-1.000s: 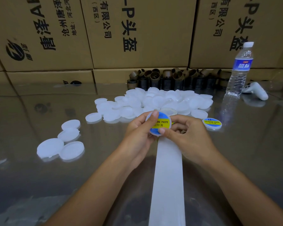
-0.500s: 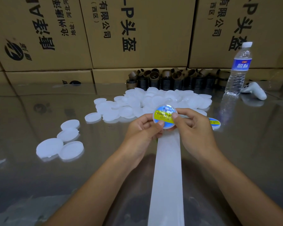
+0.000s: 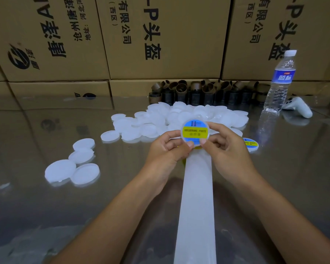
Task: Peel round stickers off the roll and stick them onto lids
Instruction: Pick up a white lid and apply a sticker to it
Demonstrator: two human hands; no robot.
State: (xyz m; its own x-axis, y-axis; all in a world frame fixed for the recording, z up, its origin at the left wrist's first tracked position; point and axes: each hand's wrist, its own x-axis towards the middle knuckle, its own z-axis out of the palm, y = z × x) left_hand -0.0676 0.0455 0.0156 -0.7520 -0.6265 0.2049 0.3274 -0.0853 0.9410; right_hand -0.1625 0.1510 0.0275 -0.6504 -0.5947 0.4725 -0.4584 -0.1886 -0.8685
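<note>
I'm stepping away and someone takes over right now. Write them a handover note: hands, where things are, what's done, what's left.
Left hand and right hand both pinch one lid, sticker on it, thumbs at its lower edge.
The bare backing strip runs from under the hands toward the person.
Done: one labelled lid lies right of the hands.
Left: the pile of plain lids behind, plus four plain lids at the left.

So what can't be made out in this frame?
Head view only.
- The sticker roll: unseen; the backing strip leaves by the bottom edge, its far end under the held lid.
- Held lid: sticker's small print blurred.
- The second stickered lid: partly behind the right hand.
- The left hand: fingertips behind the held lid.
</note>
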